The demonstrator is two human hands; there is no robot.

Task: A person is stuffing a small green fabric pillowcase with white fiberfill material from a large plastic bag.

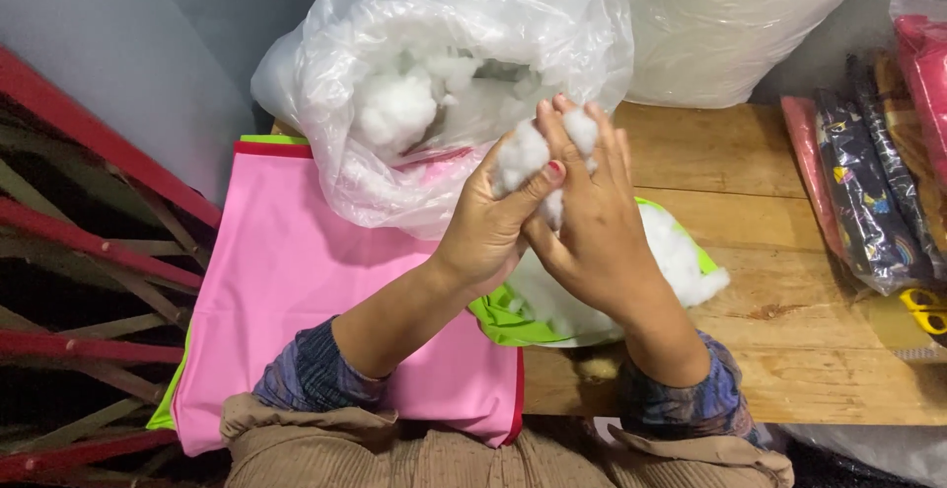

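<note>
My left hand (490, 224) and my right hand (592, 222) meet in the middle of the view, both closed around a tuft of white stuffing fibre (525, 155). Just behind them lies an open clear plastic bag (434, 64) full of the same white stuffing. Under my right hand sits a green fabric piece (501, 317) with white stuffing (681, 256) bulging from it, resting on the wooden table (789, 330). A stack of pink fabric sheets (286, 281) lies to the left, under my left forearm.
A second large clear bag (730, 14) stands at the back right. Folded patterned fabrics in wrappers (868, 192) lie along the right edge, with yellow-handled scissors (925, 310) beside them. Red slats (89, 241) run down the left side.
</note>
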